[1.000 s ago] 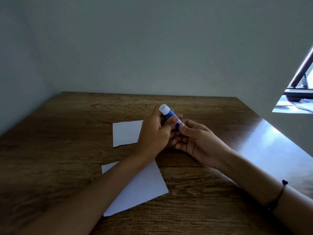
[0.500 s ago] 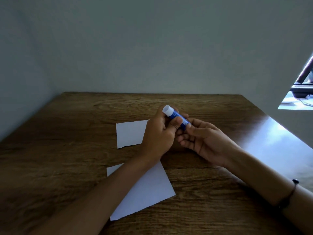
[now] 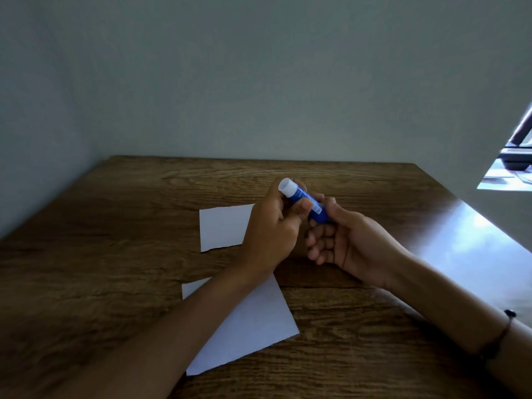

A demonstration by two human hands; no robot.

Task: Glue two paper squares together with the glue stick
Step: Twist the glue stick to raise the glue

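Observation:
A blue glue stick [image 3: 308,205] with a white cap [image 3: 286,186] is held above the wooden table, tilted with the cap up and to the left. My left hand [image 3: 270,228] grips its cap end, thumb on the blue body. My right hand [image 3: 342,240] holds the lower end between thumb and fingers. One white paper square [image 3: 223,227] lies flat on the table left of my left hand. A second white paper square [image 3: 250,326] lies nearer to me, partly hidden under my left forearm.
The wooden table [image 3: 115,254] sits in a corner with grey walls behind and to the left. Bright light reflects off its right edge [image 3: 475,240]. A window opening [image 3: 515,165] shows at far right. A dark cord bracelet [image 3: 506,326] circles my right wrist.
The hands and glue stick have kept about the same grip. My right fingers have curled slightly lower under the stick's end; the view shifted a little.

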